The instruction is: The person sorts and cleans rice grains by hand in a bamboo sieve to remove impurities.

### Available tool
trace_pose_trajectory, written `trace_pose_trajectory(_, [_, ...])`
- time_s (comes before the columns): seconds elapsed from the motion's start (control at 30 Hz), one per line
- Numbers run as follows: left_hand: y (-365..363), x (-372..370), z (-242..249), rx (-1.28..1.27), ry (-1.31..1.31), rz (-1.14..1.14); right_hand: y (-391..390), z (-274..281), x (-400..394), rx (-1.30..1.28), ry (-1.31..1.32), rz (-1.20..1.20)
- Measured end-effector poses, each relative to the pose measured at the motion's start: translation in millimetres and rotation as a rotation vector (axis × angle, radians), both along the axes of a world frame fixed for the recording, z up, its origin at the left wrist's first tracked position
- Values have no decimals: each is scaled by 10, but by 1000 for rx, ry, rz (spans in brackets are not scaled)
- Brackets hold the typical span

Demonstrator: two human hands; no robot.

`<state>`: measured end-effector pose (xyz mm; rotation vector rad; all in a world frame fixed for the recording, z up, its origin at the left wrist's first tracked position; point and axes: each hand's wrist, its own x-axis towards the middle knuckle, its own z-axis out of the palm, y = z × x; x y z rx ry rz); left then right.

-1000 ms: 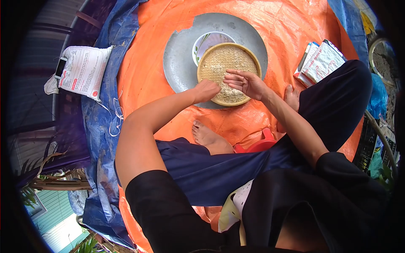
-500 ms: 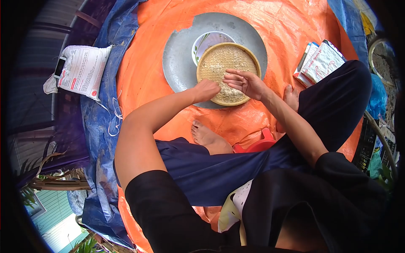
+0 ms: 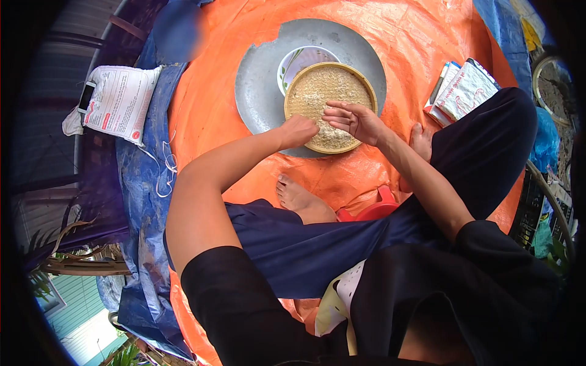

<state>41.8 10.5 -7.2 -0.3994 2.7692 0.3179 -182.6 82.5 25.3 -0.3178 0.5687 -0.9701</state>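
A round woven bamboo basket (image 3: 332, 91) holds a layer of pale, grain-like bits. It overlaps a white bowl (image 3: 292, 61) with a green leaf pattern, and both sit on a large round grey metal tray (image 3: 256, 91). My left hand (image 3: 299, 131) is closed with its fingers curled, over the basket's near left edge; what it pinches, if anything, is hidden. Just right of it, my right hand (image 3: 355, 122) hovers over the basket's near right part, fingers loosely stretched and slightly apart, with nothing visible in them.
An orange tarp (image 3: 213, 104) covers the ground, with a blue tarp (image 3: 146, 201) along the left. A white printed sack (image 3: 122, 100) bearing a phone (image 3: 86, 96) lies left. Folded printed bags (image 3: 467, 91) lie right. A red plastic item (image 3: 375, 208) is between my legs.
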Motion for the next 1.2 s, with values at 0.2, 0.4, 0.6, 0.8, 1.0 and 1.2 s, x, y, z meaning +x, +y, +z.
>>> trace_pose_trajectory(0.2, [-7,-4,9,13,-23,-10,0,-7,6,-5,3,2])
trace_pose_trajectory(0.4, [-7,-5,19,18,-5,-8,-6,-5,10,3,15,5])
trace_pose_trajectory(0.6, [5,9,1,26,28,-4,-4,-6,16,2,5,3])
trace_pose_trajectory(0.8, [4,12,-20,40,3,3,-1,2,23,4,18,7])
trace_pose_trajectory(1.0, [7,8,-2,54,-2,15,-4,-21,23,-11,22,20])
trace_pose_trajectory(1.2, [6,8,-18,55,-13,2,-7,-24,22,-10,32,27])
